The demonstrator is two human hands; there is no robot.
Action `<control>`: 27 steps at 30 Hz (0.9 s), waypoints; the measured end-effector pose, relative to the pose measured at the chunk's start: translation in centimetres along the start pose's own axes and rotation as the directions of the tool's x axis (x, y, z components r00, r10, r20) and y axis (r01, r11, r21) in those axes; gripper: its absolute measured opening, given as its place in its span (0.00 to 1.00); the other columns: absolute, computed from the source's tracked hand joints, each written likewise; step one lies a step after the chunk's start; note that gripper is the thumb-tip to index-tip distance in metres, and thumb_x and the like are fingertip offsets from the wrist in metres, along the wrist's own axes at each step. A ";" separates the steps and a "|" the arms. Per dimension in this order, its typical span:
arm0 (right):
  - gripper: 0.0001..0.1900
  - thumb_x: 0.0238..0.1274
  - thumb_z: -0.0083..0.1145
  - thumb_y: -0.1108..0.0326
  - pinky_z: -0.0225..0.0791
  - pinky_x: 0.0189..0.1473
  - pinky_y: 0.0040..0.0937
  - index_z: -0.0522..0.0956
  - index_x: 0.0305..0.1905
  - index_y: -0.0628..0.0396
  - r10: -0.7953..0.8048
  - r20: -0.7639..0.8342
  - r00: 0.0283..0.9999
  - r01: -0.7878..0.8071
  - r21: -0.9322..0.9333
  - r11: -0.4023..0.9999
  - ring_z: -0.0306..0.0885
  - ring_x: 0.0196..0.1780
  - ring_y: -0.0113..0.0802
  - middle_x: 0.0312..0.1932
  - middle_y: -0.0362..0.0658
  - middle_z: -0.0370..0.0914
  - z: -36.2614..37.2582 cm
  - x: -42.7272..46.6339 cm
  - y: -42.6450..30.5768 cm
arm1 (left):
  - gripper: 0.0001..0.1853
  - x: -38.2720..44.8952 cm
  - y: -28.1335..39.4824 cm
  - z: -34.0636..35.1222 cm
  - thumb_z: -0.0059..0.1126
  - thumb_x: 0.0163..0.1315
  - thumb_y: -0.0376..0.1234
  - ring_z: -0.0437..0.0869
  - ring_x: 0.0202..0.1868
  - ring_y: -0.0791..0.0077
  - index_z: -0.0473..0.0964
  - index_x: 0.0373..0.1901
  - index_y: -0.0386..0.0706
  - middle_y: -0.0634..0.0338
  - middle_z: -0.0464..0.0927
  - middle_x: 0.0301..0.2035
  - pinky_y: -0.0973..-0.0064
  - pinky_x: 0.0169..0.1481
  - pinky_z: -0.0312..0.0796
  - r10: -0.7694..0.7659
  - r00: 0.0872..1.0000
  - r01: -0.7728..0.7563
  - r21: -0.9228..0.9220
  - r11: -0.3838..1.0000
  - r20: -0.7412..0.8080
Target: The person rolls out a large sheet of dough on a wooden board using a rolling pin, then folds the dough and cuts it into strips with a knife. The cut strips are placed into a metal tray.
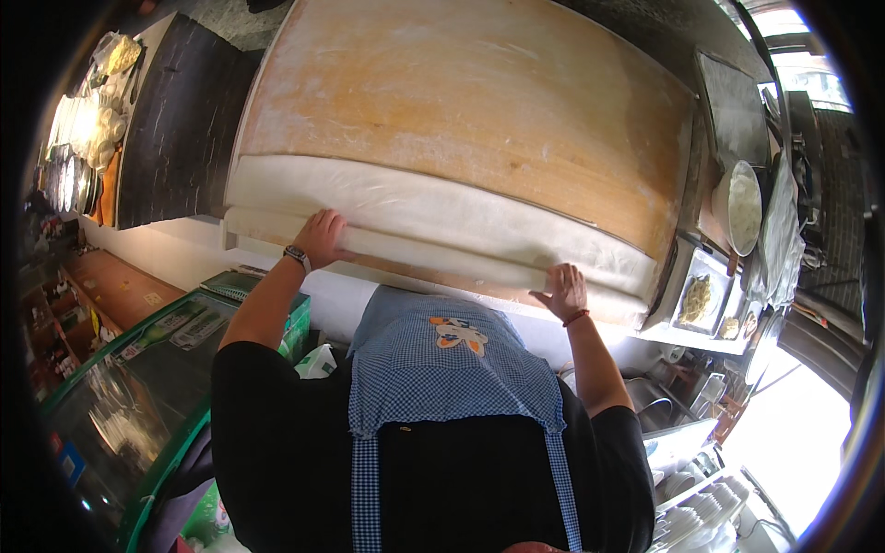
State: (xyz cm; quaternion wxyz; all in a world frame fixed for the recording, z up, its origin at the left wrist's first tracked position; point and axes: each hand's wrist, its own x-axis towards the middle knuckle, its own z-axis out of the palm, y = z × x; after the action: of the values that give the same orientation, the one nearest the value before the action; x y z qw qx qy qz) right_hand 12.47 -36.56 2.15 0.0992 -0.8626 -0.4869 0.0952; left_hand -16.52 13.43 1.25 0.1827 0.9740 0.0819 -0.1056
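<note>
A wide sheet of pale dough (415, 200) lies across the near part of a floured wooden board (442, 104). Along its near side runs a long roll of dough (442, 256); whether a rolling pin is inside cannot be told. My left hand (322, 238), with a watch at the wrist, rests over the roll left of its middle. Farther right, my right hand (567, 290), with a red bracelet, lies on the roll with the thumb spread towards me. Both hands curve over the roll's top, and their palms are hidden.
At the right are a white bowl of flour (744, 207) and a tray holding noodles (697, 297). A dark wood-grain surface (187, 117) adjoins the board's left side. A green-edged glass-topped cabinet (145, 373) stands at lower left. My checked apron touches near the board's edge.
</note>
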 end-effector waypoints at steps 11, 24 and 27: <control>0.37 0.44 0.71 0.37 0.73 0.56 0.44 0.79 0.52 0.55 0.249 0.559 0.791 -0.257 -0.066 0.964 0.77 0.57 0.48 0.50 0.52 0.80 -4.3 4.8 0.1 | 0.35 4.5 -2.0 -2.8 0.73 0.43 0.58 0.81 0.48 0.49 0.74 0.43 0.41 0.47 0.80 0.43 0.56 0.53 0.74 -0.039 0.917 0.021 0.050 0.999 0.398; 0.30 0.45 0.74 0.46 0.67 0.54 0.47 0.77 0.49 0.55 -0.001 -0.075 0.997 -0.007 -0.113 0.994 0.73 0.52 0.47 0.46 0.49 0.74 -2.4 9.1 5.4 | 0.31 10.4 -2.4 -4.4 0.72 0.49 0.47 0.71 0.56 0.51 0.71 0.49 0.40 0.50 0.72 0.50 0.57 0.62 0.65 0.007 0.992 0.013 0.158 0.987 -0.129; 0.31 0.44 0.74 0.45 0.67 0.52 0.47 0.75 0.50 0.53 0.006 -0.140 0.990 -0.013 -0.050 0.999 0.72 0.51 0.48 0.48 0.49 0.73 -1.2 5.7 3.1 | 0.34 6.5 -1.2 -2.6 0.71 0.49 0.50 0.71 0.57 0.51 0.71 0.51 0.39 0.50 0.71 0.50 0.57 0.63 0.64 0.087 0.976 -0.062 0.127 0.990 -0.202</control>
State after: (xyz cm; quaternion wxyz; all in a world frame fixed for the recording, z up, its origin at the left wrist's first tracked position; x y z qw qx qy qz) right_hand 18.21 -33.31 2.12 0.1109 -0.8716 -0.4769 0.0225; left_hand -10.04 16.30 1.63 0.1180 0.9913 0.0575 -0.0014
